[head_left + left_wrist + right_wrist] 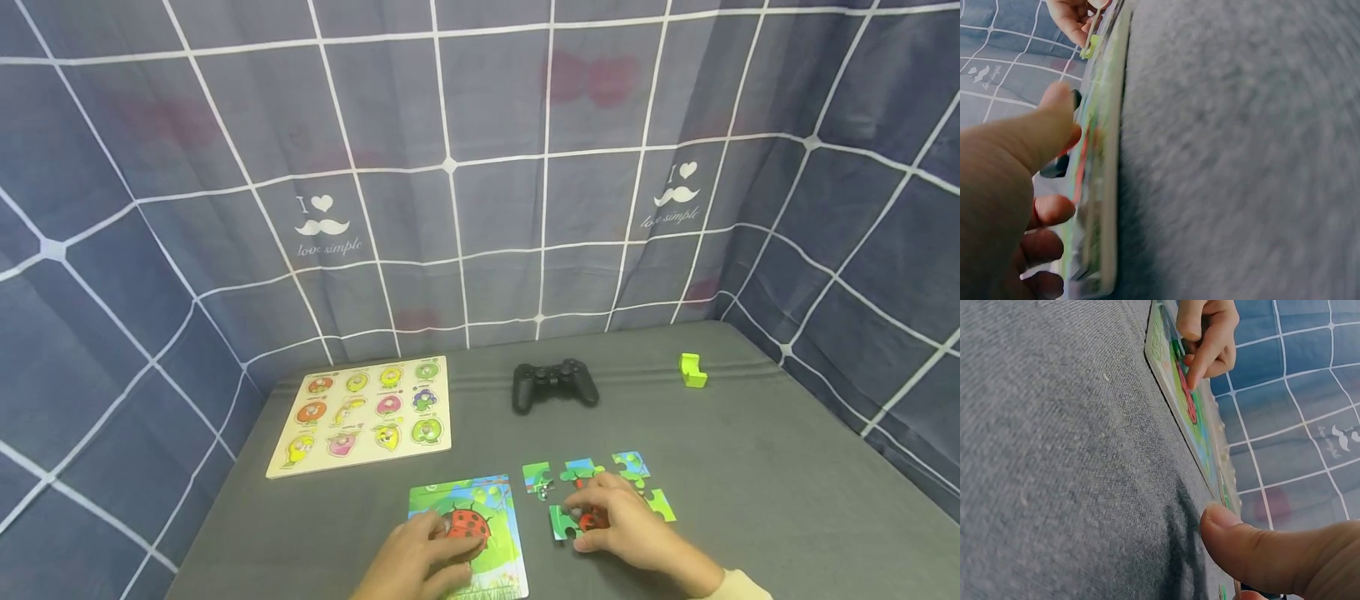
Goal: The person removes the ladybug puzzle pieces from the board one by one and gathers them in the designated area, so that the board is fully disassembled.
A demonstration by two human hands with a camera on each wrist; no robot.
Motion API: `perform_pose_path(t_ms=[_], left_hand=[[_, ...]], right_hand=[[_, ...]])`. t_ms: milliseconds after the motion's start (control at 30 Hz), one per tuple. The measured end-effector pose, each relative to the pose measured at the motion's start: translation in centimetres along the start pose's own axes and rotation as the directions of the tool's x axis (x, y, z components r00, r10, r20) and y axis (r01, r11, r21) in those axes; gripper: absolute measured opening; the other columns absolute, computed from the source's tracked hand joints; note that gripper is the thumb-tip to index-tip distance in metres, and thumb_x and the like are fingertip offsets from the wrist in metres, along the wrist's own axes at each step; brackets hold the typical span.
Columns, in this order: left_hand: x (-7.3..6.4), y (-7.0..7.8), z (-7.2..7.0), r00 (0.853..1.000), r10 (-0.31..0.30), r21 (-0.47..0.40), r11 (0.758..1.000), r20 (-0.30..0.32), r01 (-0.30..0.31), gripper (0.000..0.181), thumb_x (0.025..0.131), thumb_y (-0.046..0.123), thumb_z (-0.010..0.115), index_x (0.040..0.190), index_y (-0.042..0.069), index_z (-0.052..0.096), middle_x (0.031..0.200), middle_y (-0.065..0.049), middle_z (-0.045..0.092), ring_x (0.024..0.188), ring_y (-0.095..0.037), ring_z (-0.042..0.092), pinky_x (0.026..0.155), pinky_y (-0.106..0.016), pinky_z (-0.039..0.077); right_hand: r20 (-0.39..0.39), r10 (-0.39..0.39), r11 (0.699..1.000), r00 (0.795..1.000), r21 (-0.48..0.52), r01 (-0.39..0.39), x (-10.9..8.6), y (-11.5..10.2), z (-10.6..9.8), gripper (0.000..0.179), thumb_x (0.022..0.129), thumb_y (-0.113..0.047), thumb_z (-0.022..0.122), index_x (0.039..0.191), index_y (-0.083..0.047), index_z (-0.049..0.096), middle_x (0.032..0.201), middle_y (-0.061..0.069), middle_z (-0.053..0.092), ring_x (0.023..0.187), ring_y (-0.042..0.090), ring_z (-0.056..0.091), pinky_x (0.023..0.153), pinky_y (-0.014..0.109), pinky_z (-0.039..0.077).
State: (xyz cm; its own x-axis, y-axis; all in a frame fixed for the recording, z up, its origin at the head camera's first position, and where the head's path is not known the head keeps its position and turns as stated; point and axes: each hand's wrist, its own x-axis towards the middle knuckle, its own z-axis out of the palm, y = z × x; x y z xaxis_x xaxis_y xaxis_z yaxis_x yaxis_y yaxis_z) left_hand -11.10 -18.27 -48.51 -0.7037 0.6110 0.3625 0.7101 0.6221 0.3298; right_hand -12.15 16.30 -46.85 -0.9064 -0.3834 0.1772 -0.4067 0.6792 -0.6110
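Note:
A ladybug picture puzzle board (498,533) lies flat near the table's front. My left hand (423,558) rests over its left part, fingertips at the printed red ladybug (471,523). Seen from the left wrist, the thumb (1057,119) and bent fingers stand along the board's face. To the right, my right hand (626,521) is low over loose jigsaw pieces, thumb and fingers apart. A red ladybug piece (595,518) and a green piece (558,523) show between them. In the right wrist view the thumb (1229,519) is close over the cloth; the other fingers are mostly hidden.
Around the right hand lie more jigsaw pieces, among them a green one (536,477) and a blue-green one (632,465). Farther back are a wooden fruit puzzle board (360,417), a black game controller (555,383) and a yellow-green block (692,371). Checked curtains (495,208) enclose the table.

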Motion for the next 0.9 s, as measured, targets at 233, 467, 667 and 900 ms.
perform_pose_path(t_ms=[233, 467, 667, 900], left_hand=[[-0.3, -0.5, -0.4, 0.989, 0.14, -0.04, 0.989, -0.042, -0.141, 0.03, 0.083, 0.047, 0.069, 0.111, 0.036, 0.074, 0.083, 0.015, 0.035, 0.077, 0.007, 0.025, 0.064, -0.01, 0.023], [-0.2, -0.5, -1.0, 0.988, 0.153, -0.142, 0.979, 0.031, -0.147, 0.023, 0.087, 0.038, 0.071, 0.109, 0.037, 0.075, 0.083, 0.015, 0.042, 0.076, 0.008, 0.029, 0.062, -0.009, 0.027], [-0.3, -0.2, -1.1, 0.991, 0.126, -0.179, 0.977, 0.042, -0.116, 0.017, 0.088, 0.038, 0.071, 0.105, 0.038, 0.076, 0.082, 0.014, 0.039, 0.075, 0.009, 0.028, 0.061, -0.008, 0.028], [-0.7, -0.2, -1.0, 0.995, 0.076, -0.291, 0.955, 0.058, -0.056, 0.021, 0.087, 0.036, 0.074, 0.107, 0.037, 0.075, 0.084, 0.013, 0.04, 0.079, 0.008, 0.033, 0.063, -0.009, 0.034]], right_hand=[[0.004, 0.012, 1.0, 1.0, -0.016, -0.012, 0.2, -0.3, 0.4, 0.04, 0.071, -0.043, 0.082, 0.108, -0.03, 0.072, 0.092, -0.013, 0.05, 0.088, 0.004, 0.036, 0.07, 0.021, 0.033], [0.019, 0.023, 1.0, 1.0, -0.01, -0.023, 0.3, -0.4, 0.8, 0.042, 0.07, -0.045, 0.082, 0.108, -0.031, 0.072, 0.094, -0.014, 0.051, 0.094, 0.006, 0.042, 0.072, 0.022, 0.037], [0.006, 0.016, 1.0, 1.0, -0.018, -0.016, 0.4, -0.6, 1.1, 0.042, 0.068, -0.047, 0.082, 0.106, -0.033, 0.072, 0.096, -0.015, 0.052, 0.097, 0.008, 0.043, 0.077, 0.025, 0.035], [-0.01, 0.003, 1.0, 1.0, -0.01, -0.003, 0.4, -0.9, 1.7, 0.041, 0.065, -0.041, 0.085, 0.103, -0.032, 0.072, 0.088, -0.016, 0.047, 0.088, 0.002, 0.034, 0.073, 0.024, 0.029]])
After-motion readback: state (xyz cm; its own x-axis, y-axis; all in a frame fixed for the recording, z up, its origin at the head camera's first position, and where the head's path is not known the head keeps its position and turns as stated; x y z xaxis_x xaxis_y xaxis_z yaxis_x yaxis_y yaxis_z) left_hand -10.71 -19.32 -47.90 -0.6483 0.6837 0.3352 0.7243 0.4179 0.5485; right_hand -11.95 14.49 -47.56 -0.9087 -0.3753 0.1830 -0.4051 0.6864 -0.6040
